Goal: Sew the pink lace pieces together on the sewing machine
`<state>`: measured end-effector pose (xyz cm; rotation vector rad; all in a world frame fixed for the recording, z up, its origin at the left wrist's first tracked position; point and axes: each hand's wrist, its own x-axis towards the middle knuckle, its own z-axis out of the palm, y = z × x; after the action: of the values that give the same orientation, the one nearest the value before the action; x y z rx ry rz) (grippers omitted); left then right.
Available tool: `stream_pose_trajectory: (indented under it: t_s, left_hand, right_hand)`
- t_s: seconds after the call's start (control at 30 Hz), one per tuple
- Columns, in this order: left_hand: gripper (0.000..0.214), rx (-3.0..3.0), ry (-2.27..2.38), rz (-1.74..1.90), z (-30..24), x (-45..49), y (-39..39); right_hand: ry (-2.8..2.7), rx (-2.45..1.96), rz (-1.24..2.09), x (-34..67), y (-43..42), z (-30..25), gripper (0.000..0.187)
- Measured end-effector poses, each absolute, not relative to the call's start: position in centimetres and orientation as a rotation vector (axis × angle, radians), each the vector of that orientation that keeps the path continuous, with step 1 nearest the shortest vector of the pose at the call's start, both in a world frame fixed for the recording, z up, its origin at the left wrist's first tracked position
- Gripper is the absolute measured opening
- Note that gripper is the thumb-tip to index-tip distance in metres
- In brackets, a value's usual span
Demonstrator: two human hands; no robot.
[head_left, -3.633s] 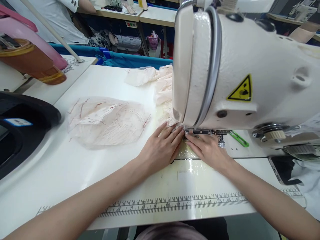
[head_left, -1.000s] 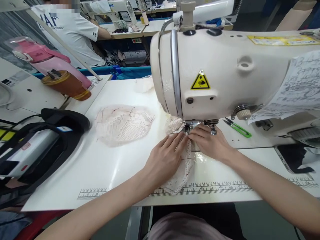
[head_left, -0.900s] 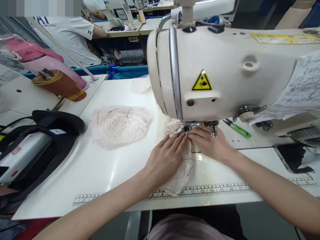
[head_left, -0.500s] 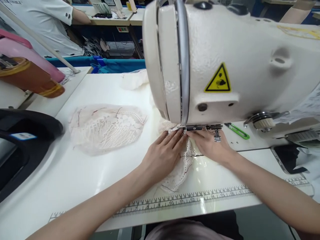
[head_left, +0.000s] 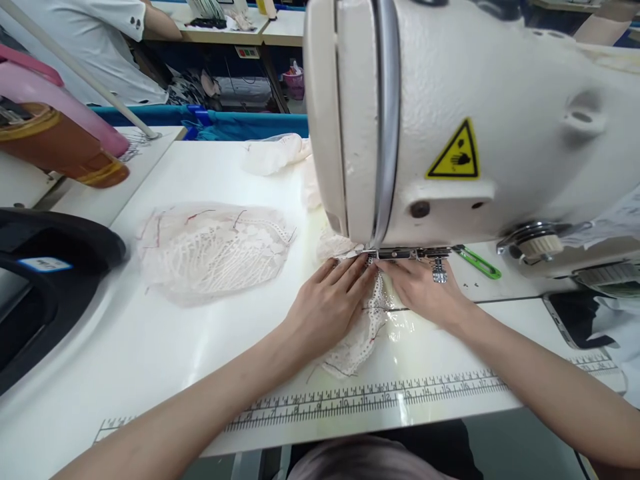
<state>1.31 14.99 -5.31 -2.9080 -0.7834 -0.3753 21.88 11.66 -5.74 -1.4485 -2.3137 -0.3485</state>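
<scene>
My left hand [head_left: 325,303] lies flat on a pale lace piece [head_left: 359,348], fingers stretched toward the needle area of the white sewing machine [head_left: 440,87]. Close by on the right, my right hand [head_left: 425,290] rests with its fingers extended, their tips at the lace edge just under the machine head. Between the hands the scalloped lace trim runs down toward the table's front. The fingertips are partly hidden by the presser parts. A second pale lace panel [head_left: 220,250] with dark red thread lines lies flat to the left.
A black iron-like object [head_left: 55,293] stands at the left edge, below a brown cup [head_left: 60,143] and a pink bottle [head_left: 65,100]. Green thread snips [head_left: 477,261] and a phone [head_left: 575,320] lie at right. A printed ruler [head_left: 345,402] lines the front edge. Another person [head_left: 95,47] sits beyond.
The view has shifted slightly, so the machine head appears farther right. The lace's lower end has moved a little toward the needle. Both hands keep nearly the same pose.
</scene>
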Motion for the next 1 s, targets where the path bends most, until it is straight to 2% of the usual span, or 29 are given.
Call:
stream_pose_trajectory:
  t_s: [0.23, 0.53, 0.67, 0.77, 0.87, 1.0]
  left_hand:
    - [0.044, -2.912, -0.798, -0.374, -5.3, 1.4, 15.0]
    - [0.043, -2.905, -0.811, -0.426, -5.4, 1.4, 15.0]
    - [0.030, -2.853, -0.680, -0.618, -3.6, 1.1, 14.3]
    - [0.011, -2.859, -0.368, -0.706, -1.5, 0.3, 13.1]
    - [0.012, -2.841, 0.015, -0.534, -0.5, -0.9, 11.7]
    - [0.015, -2.769, 0.019, -0.301, -1.4, -2.7, 9.9]
  right_hand:
    - [-2.265, -1.448, -0.400, 21.9, 11.4, -6.5, 0.039]
    - [-2.228, -1.392, -0.546, 21.6, 11.5, -5.8, 0.031]
    - [-2.237, -1.358, -0.520, 21.8, 11.4, -5.0, 0.033]
    - [-2.274, -1.045, -0.460, 22.2, 11.4, -4.6, 0.032]
    - [-2.343, -0.758, -0.406, 22.4, 11.4, -4.7, 0.031]
    - [-2.465, -0.782, -0.200, 22.5, 11.4, -5.6, 0.028]
